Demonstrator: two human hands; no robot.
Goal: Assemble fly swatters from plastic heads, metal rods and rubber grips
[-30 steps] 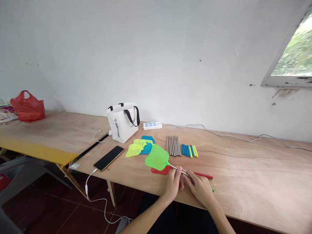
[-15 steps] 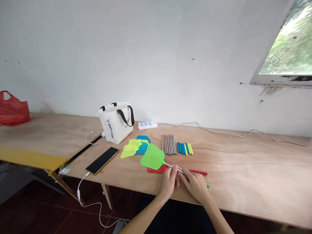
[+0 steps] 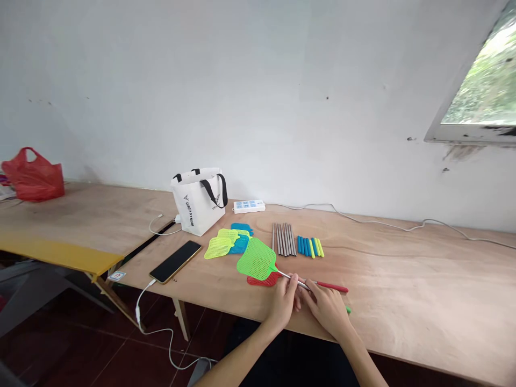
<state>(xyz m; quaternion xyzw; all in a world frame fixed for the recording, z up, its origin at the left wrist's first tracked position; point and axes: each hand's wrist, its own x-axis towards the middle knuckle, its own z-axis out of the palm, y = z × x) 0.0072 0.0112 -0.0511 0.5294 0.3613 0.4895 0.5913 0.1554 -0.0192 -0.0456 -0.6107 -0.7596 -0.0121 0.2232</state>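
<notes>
A green fly swatter (image 3: 257, 259) with a mesh head and a thin metal rod is held by both hands low over the table's front edge. My left hand (image 3: 285, 301) is closed, thumb and fingers pinching the rod. Closed around the rod farther back is my right hand (image 3: 325, 306); the green handle end (image 3: 349, 310) shows past it. Beneath lies a red fly swatter, its red head (image 3: 262, 280) partly hidden by the green one and its red handle (image 3: 332, 287) beyond my right hand.
Yellow swatter heads (image 3: 219, 248) and blue ones (image 3: 241, 245) lie left of several metal rods (image 3: 284, 239) and blue and yellow handles (image 3: 310, 246). A phone (image 3: 176, 261), white bag (image 3: 203, 201) and power strip (image 3: 249, 206) stand around them. A red bag (image 3: 35, 174) is far left.
The view has turned slightly left, so everything appears shifted right. Both hands keep their hold on the green fly swatter, which has hardly moved on the table.
</notes>
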